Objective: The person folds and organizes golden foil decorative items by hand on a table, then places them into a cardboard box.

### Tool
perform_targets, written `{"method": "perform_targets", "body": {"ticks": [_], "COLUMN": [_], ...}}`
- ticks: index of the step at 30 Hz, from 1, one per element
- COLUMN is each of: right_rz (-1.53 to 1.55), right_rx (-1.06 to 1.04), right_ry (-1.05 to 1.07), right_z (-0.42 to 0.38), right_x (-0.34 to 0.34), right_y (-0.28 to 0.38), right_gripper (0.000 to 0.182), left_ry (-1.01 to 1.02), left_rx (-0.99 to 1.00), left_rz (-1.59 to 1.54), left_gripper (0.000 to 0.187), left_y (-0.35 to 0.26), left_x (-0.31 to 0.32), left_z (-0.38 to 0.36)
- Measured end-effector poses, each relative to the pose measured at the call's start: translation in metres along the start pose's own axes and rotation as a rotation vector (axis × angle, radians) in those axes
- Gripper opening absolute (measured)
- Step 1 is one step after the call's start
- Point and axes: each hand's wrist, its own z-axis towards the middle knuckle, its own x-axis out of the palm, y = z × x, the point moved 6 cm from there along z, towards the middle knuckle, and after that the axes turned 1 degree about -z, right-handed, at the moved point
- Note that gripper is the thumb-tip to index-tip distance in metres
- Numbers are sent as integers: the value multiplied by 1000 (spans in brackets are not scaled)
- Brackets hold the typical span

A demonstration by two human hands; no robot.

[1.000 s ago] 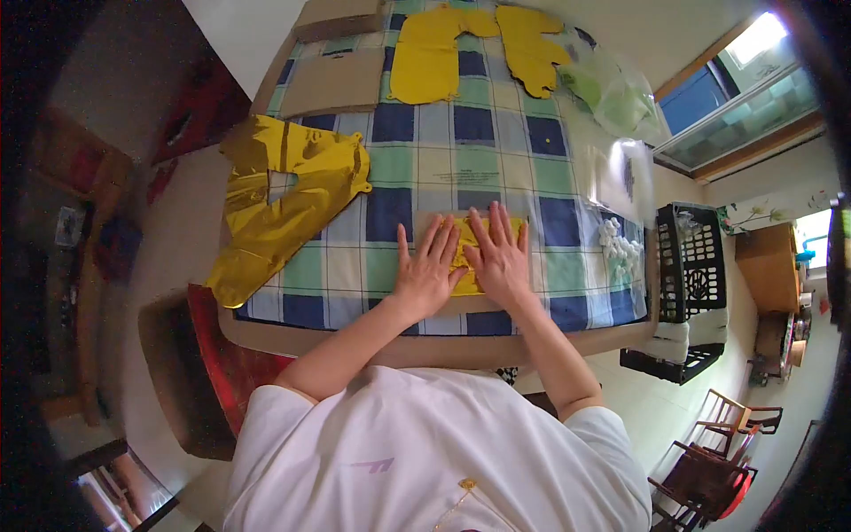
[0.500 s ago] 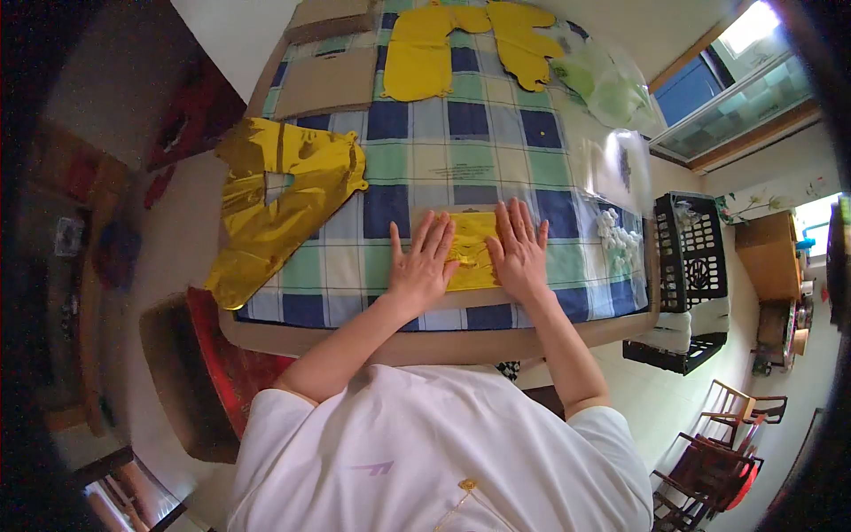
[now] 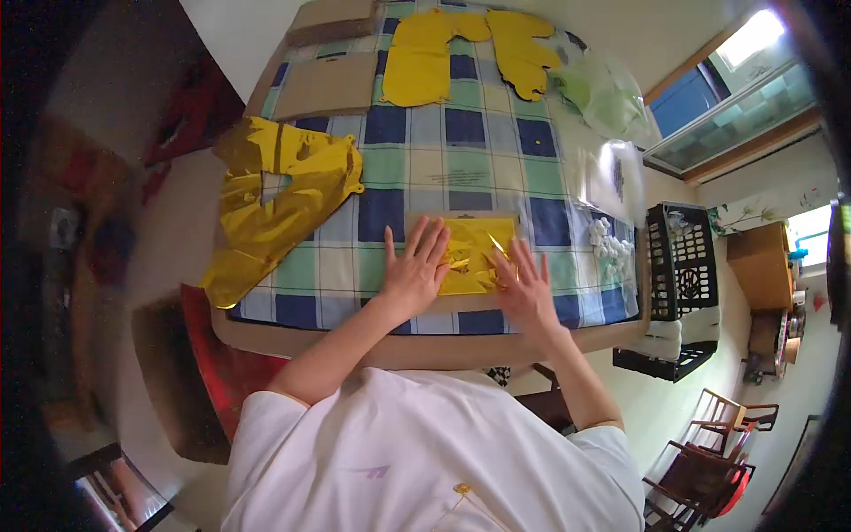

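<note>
A folded gold foil balloon (image 3: 472, 259) lies on a piece of brown cardboard (image 3: 461, 215) near the table's front edge. My left hand (image 3: 413, 273) rests flat along its left side, fingers stretched out and the thumb at the foil. At the right edge is my right hand (image 3: 530, 293), a little blurred, with its fingers extended and its fingertips over the foil. Creases and bright highlights show on the foil between them. Left of my left hand, a large flat gold foil balloon (image 3: 292, 191) hangs partly over the table edge.
Two more gold foil balloons (image 3: 418, 62) lie at the far side of the checked cloth (image 3: 381, 213), beside brown cardboard (image 3: 326, 87). Clear plastic bags (image 3: 612, 173) and a cluster of small white pieces (image 3: 610, 241) are on the right. A black crate (image 3: 683, 262) stands beyond that edge.
My right hand has shifted slightly down and right, and its fingers have come off flat, uncovering more foil. My left hand has stayed nearly in place.
</note>
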Motion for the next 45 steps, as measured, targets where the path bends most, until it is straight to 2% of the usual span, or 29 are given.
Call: {"method": "perform_targets", "body": {"ticks": [2,9,12,21,27,30,33,36,45], "right_rz": [66,-59,60,99,-11,22,-134,-115,-5], "right_rx": [-109,-159,-209,-197,-437,-362,-144,-141,-173], "right_ry": [87,-4,28,18,-171,-116,-64,-9,-41], "right_z": [-7,3,-3,-6,-23,-21,-3,11,13], "right_x": [-2,-3,-9,-2,8,6,-3,2,1], "right_y": [21,17,33,34,33,33,31,29,28], "right_gripper": [64,66,64,57,54,59,58,57,55], "left_ry": [11,15,23,-11,-1,21,15,6,-20], "left_rx": [-1,16,7,21,12,6,4,5,-3], "left_rz": [9,-4,-5,-59,-83,-81,-86,-79,-101], "left_gripper": [61,60,60,62,63,63,62,60,49], "left_y": [0,2,4,3,3,3,4,2,8], "left_x": [1,-1,0,-2,-6,-7,-7,-7,-16], "left_z": [0,-1,0,0,-1,-1,0,-1,3]}}
